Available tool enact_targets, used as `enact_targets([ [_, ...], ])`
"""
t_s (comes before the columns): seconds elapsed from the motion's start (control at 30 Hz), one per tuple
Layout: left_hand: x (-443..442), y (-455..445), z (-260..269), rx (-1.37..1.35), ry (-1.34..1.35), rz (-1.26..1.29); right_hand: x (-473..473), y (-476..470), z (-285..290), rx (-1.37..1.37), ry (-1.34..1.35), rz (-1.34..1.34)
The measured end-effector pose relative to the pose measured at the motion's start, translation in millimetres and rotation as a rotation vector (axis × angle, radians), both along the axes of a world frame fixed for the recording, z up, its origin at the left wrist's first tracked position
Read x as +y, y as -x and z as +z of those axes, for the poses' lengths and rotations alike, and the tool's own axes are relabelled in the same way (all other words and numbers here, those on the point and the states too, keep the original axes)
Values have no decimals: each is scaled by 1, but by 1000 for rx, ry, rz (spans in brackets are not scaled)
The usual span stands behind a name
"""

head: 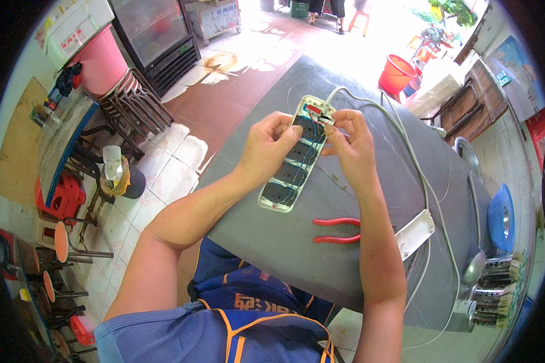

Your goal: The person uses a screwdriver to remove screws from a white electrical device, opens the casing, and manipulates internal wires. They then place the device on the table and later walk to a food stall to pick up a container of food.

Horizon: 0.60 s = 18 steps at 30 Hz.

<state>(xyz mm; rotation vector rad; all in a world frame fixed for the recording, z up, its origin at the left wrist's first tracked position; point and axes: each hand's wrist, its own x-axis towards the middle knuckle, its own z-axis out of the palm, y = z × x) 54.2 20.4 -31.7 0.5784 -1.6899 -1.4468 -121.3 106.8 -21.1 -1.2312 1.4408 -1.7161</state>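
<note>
An opened power strip (291,171) is held tilted above the dark table, its wired inner side facing up. Blue wires run along its black socket blocks, and a red switch part (313,109) sits near the far end. My left hand (272,140) grips the strip's left edge with the thumb over its rim. At the right edge my right hand (350,136) pinches close to the wires by the cord entry; whether a wire is between the fingertips is unclear. A white cord (390,113) leaves the far end. Red-handled pliers (338,222) lie partly hidden under my right forearm.
The strip's white cover (415,233) lies on the table (254,231), right of my forearm. Further right are a metal ladle (475,267), a blue basket (501,218) and cutlery holders (492,290). Stacked stools (136,102) and a glass-door fridge (156,41) stand at left.
</note>
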Motion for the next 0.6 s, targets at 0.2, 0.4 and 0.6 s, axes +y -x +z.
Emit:
enact_targets([
  [0.2,-1,1,-3,33,-26,0,1,-4,-2,176,38,-22],
  [0.4,-3,1,-4,65,-47,-20,5,-12,6,410,89,-66],
  [0.6,-4,-1,-5,31,-28,-36,3,-11,5,482,121,-87],
])
